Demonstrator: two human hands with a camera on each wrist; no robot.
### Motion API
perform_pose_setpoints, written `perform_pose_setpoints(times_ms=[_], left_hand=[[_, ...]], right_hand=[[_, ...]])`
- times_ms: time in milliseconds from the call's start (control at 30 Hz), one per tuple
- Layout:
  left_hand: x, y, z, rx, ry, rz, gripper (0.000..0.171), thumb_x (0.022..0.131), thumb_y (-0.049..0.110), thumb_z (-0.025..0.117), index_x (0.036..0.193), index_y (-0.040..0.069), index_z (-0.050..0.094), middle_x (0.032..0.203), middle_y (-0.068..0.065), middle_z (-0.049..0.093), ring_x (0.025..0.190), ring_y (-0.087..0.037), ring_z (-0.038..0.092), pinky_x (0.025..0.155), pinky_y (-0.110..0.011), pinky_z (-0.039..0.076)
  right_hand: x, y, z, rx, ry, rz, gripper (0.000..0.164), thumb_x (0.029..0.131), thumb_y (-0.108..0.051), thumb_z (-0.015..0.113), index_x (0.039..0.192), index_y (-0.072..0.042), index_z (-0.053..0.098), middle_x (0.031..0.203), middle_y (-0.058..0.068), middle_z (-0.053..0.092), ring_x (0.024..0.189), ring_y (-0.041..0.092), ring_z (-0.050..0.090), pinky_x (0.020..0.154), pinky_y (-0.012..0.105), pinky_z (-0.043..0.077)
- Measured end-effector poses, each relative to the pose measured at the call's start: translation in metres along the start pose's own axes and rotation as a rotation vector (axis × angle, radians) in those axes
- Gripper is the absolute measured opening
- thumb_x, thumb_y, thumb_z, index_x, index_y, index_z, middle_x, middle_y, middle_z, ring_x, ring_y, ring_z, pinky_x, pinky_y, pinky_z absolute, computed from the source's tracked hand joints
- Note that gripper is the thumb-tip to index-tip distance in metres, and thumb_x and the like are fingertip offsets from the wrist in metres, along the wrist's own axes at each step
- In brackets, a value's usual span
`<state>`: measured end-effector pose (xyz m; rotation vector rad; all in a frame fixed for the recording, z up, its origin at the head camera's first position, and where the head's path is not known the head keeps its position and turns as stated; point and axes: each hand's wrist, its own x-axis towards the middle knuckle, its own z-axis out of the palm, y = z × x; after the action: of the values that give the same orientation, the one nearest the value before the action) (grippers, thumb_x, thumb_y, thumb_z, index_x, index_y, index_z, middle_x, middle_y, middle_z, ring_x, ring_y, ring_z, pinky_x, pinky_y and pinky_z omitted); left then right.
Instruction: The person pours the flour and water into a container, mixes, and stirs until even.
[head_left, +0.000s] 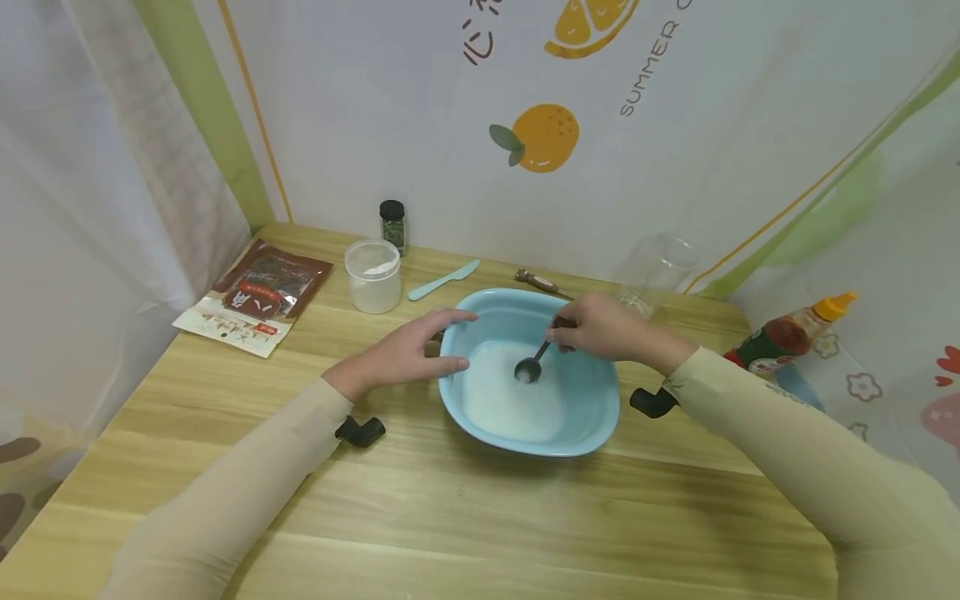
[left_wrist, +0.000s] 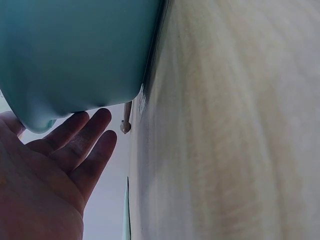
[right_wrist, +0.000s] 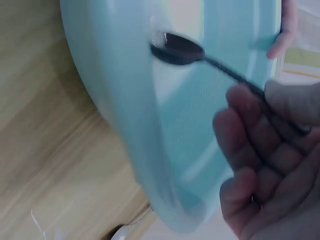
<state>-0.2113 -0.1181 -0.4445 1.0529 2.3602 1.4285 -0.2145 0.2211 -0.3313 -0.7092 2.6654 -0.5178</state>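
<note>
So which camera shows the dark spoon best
The right wrist view: the dark spoon is largest there, its scoop and much of its handle visible. The head view shows it smaller, the right hand covering part of its handle. The left wrist view doesn't show it.

On the wooden table (head_left: 450, 517), the right hand (head_left: 600, 325) holds a dark spoon (head_left: 530, 367) over the whitish liquid (head_left: 502, 408) in a light blue basin (head_left: 606, 408), the left hand (head_left: 401, 350) touches its left rim, and farther left there stands a translucent tub (head_left: 373, 287)
</note>
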Motion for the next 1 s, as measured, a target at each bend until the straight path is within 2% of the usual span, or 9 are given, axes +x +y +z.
perform_pose_setpoints(times_ms=[167, 300, 500, 700, 800, 1000], left_hand=[[0.0007, 0.0003, -0.0006, 0.013, 0.001, 0.000, 0.073, 0.103, 0.035, 0.079, 0.167, 0.014, 0.049, 0.160, -0.010, 0.055, 0.141, -0.028, 0.060, 0.115, -0.050, 0.055], [0.0002, 0.0000, -0.0003, 0.004, -0.002, -0.003, 0.073, 0.103, 0.034, 0.079, 0.167, 0.015, 0.049, 0.161, -0.010, 0.054, 0.141, -0.029, 0.059, 0.114, -0.050, 0.056], [0.0003, 0.0021, 0.0000, 0.016, 0.002, -0.002, 0.073, 0.103, 0.035, 0.079, 0.167, 0.016, 0.049, 0.161, -0.009, 0.055, 0.141, -0.028, 0.059, 0.115, -0.051, 0.055], [0.0007, 0.0030, -0.0007, 0.037, 0.018, 0.010, 0.074, 0.101, 0.037, 0.079, 0.165, 0.015, 0.051, 0.160, -0.010, 0.057, 0.141, -0.028, 0.059, 0.119, -0.055, 0.050], [0.0010, 0.0027, -0.0008, 0.035, 0.018, 0.008, 0.074, 0.101, 0.037, 0.080, 0.165, 0.015, 0.051, 0.159, -0.010, 0.057, 0.141, -0.028, 0.059, 0.119, -0.054, 0.050], [0.0012, 0.0012, -0.0005, 0.033, 0.011, 0.001, 0.073, 0.101, 0.038, 0.079, 0.165, 0.016, 0.051, 0.160, -0.008, 0.056, 0.141, -0.028, 0.059, 0.118, -0.053, 0.051]], right_hand=[[-0.0041, -0.0047, 0.0044, 0.054, -0.041, -0.033, 0.020, 0.110, -0.019, 0.072, 0.104, -0.005, 0.084, 0.081, 0.001, 0.077, 0.065, 0.014, 0.056, 0.064, 0.033, 0.046], [-0.0043, -0.0064, 0.0063, 0.046, -0.058, -0.057, 0.020, 0.109, -0.019, 0.072, 0.103, -0.005, 0.084, 0.082, 0.006, 0.078, 0.069, 0.015, 0.062, 0.067, 0.035, 0.050], [-0.0052, -0.0059, 0.0078, 0.037, -0.038, -0.069, 0.018, 0.109, -0.017, 0.072, 0.101, -0.005, 0.083, 0.078, 0.001, 0.076, 0.068, 0.014, 0.062, 0.066, 0.034, 0.049], [-0.0047, -0.0072, 0.0083, 0.061, -0.115, -0.074, 0.021, 0.110, -0.021, 0.070, 0.102, -0.007, 0.083, 0.080, -0.005, 0.074, 0.075, 0.016, 0.067, 0.067, 0.033, 0.051], [-0.0022, -0.0053, 0.0081, 0.043, -0.071, -0.068, 0.023, 0.111, -0.021, 0.070, 0.103, -0.004, 0.083, 0.079, -0.002, 0.075, 0.071, 0.014, 0.063, 0.066, 0.033, 0.050], [0.0029, 0.0017, 0.0056, -0.007, 0.085, 0.041, 0.026, 0.113, -0.020, 0.067, 0.097, -0.002, 0.078, 0.077, 0.008, 0.071, 0.062, 0.016, 0.052, 0.061, 0.035, 0.044]])
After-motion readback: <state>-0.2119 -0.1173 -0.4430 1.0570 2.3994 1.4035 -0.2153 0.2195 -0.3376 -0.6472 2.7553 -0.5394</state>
